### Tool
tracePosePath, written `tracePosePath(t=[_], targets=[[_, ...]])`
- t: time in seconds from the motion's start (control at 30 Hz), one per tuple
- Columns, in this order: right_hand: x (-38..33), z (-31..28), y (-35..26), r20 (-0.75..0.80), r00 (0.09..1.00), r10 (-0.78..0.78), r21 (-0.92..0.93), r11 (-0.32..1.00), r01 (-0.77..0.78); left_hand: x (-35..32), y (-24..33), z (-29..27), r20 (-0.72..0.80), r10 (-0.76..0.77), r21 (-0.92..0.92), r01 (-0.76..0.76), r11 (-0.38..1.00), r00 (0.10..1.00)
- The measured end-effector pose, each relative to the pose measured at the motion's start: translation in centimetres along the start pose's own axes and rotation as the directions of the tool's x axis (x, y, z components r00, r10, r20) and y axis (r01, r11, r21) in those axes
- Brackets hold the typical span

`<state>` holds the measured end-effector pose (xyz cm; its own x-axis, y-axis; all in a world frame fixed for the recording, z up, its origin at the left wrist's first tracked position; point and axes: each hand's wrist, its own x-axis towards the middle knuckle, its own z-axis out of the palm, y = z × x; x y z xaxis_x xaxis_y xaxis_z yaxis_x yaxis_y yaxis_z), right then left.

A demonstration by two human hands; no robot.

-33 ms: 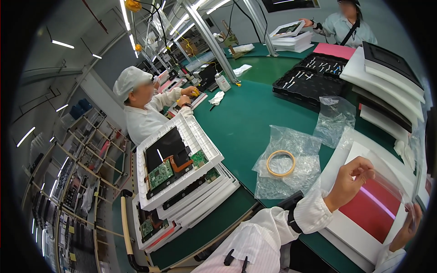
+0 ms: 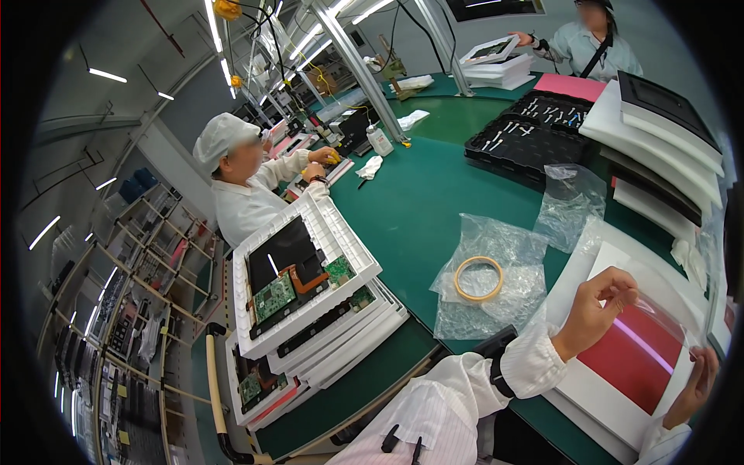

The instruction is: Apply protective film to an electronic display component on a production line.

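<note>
A flat panel with a glossy red face (image 2: 624, 360) and a white border lies at the lower right, with white foam sheet (image 2: 593, 242) under it. Over the panel's far right part, a clear plastic film (image 2: 659, 304) is stretched between my hands. My left hand (image 2: 598, 308) pinches one edge of it between thumb and fingers. At the right rim of the picture, my right hand (image 2: 695, 385) is closed at the film's other corner, its fingertips partly hidden. A tan tape roll (image 2: 457, 280) rests on clear plastic bags (image 2: 496, 320) left of my left hand.
Stacked white trays with circuit boards (image 2: 275, 298) stand at the left. A black tray of small parts (image 2: 496, 159) and piled foam sheets and panels (image 2: 659, 136) stand beyond my hands. One co-worker (image 2: 240, 186) works at left, another (image 2: 593, 46) at the far right. Metal posts (image 2: 360, 70) rise from the green table.
</note>
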<state>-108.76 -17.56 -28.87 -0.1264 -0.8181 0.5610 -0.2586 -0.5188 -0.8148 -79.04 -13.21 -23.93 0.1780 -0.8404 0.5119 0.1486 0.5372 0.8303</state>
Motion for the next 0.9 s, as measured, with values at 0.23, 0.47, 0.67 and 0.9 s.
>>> tracePosePath(t=[0.23,0.47,0.67,0.9], targets=[[0.0,0.2,-0.1,0.035,0.999,-0.039,0.096,0.995,0.036,0.1,0.8,0.3,-0.077,-0.041,0.032,0.044,0.999,0.996],[-0.2,0.6,-1.0,0.016,0.997,0.072,0.138,0.988,-0.073,0.1,1.0,0.5,-0.096,-0.072,0.028,0.075,0.997,0.993],[0.0,0.3,-0.7,0.054,0.992,0.115,0.030,0.993,-0.117,0.2,0.7,0.5,-0.070,0.050,0.043,-0.047,0.998,0.996],[0.0,1.1,-2.1,0.014,1.000,0.026,0.025,0.999,-0.026,0.2,1.5,0.3,-0.041,-0.005,0.114,0.010,0.993,0.999]])
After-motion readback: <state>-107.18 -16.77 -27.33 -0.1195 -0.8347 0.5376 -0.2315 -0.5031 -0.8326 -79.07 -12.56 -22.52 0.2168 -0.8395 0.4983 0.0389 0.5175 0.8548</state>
